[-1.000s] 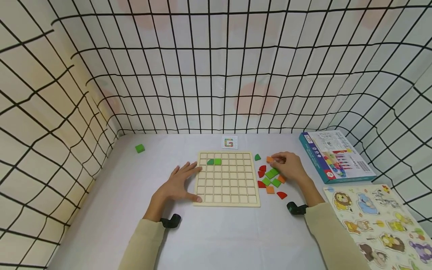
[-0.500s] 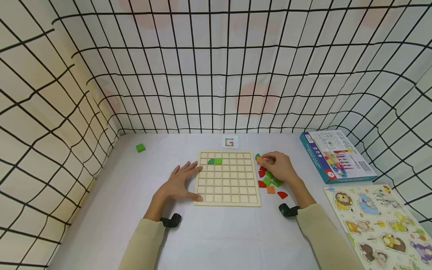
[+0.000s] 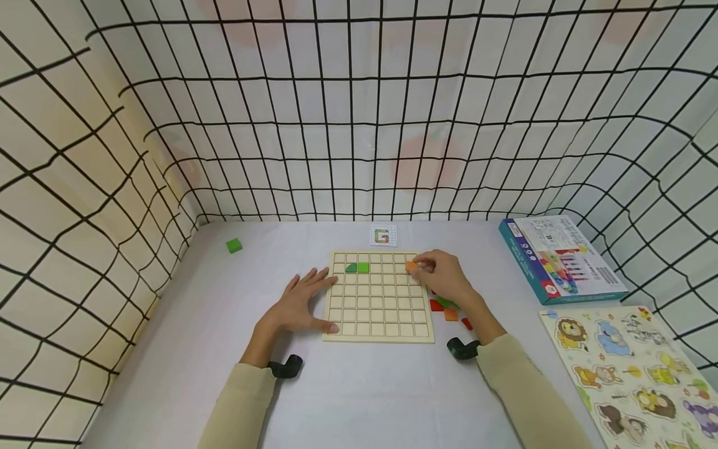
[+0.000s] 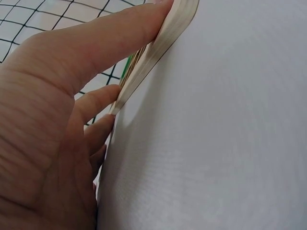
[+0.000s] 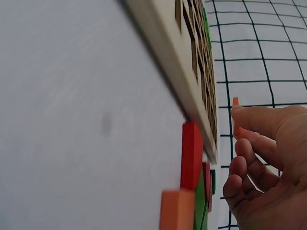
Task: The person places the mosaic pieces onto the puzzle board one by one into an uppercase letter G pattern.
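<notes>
Head view has your right hand (image 3: 449, 276) pinching an orange square piece (image 3: 411, 265) between thumb and fingertips, the other fingers curled, over the right edge of the board (image 3: 381, 305) near its far right corner; the right wrist view suggests it is lifted clear. Your left hand (image 3: 296, 308) lies spread along the board's left edge, thumb at the near left corner, gripping nothing. If you lower the piece at a tilt, it could catch on a cell wall; if that left hand eases off, a push might slide the board. Swinging your right wrist low could scatter the red piece (image 3: 437, 305) and its loose neighbours beside the board's right edge, some hidden under your hand. A green quarter piece (image 3: 351, 267) and green square piece (image 3: 363, 267) sit near the board's far left corner, where a dragging sleeve could nudge them. The box (image 3: 563, 259) and animal sheet (image 3: 634, 374), along the table's (image 3: 359, 399) right side, leave your arm less room outward.
</notes>
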The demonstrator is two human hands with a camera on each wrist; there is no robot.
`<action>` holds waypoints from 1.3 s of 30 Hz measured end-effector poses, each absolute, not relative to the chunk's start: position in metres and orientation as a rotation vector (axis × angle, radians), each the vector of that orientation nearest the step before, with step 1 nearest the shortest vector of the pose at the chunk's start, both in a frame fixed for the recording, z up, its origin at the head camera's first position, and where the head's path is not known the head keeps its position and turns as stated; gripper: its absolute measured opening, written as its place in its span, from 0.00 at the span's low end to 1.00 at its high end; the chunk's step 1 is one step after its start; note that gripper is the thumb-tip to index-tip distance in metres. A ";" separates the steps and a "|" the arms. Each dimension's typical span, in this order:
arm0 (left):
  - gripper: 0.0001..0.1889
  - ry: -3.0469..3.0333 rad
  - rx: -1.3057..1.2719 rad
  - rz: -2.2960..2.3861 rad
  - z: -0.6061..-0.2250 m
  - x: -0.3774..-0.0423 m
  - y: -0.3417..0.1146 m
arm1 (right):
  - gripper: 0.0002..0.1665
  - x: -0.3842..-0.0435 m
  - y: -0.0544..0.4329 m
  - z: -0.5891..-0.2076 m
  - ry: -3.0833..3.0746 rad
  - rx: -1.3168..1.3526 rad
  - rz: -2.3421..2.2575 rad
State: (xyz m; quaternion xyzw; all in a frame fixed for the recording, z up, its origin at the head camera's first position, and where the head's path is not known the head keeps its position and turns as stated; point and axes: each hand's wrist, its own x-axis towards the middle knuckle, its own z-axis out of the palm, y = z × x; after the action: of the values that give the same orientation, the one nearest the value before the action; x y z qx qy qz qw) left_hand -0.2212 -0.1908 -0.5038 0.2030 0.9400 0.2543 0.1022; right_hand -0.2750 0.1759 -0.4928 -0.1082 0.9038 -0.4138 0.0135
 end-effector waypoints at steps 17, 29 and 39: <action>0.58 2.764 0.563 0.789 -0.501 -0.223 -0.189 | 0.18 -0.285 0.128 -0.493 2.742 -0.430 -1.316; 0.59 2.753 0.557 0.789 -0.499 -0.222 -0.188 | 0.17 -0.294 0.111 -0.496 2.715 -0.436 -1.260; 0.58 2.759 0.569 0.776 -0.502 -0.223 -0.189 | 0.16 -0.295 0.103 -0.495 2.710 -0.387 -1.248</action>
State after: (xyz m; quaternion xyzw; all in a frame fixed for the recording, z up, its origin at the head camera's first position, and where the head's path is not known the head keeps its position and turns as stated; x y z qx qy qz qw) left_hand -0.2233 -0.1887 -0.5018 0.1934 0.9386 0.2639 0.1095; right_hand -0.2952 0.1032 -0.4954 -0.1284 0.8988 -0.4139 0.0662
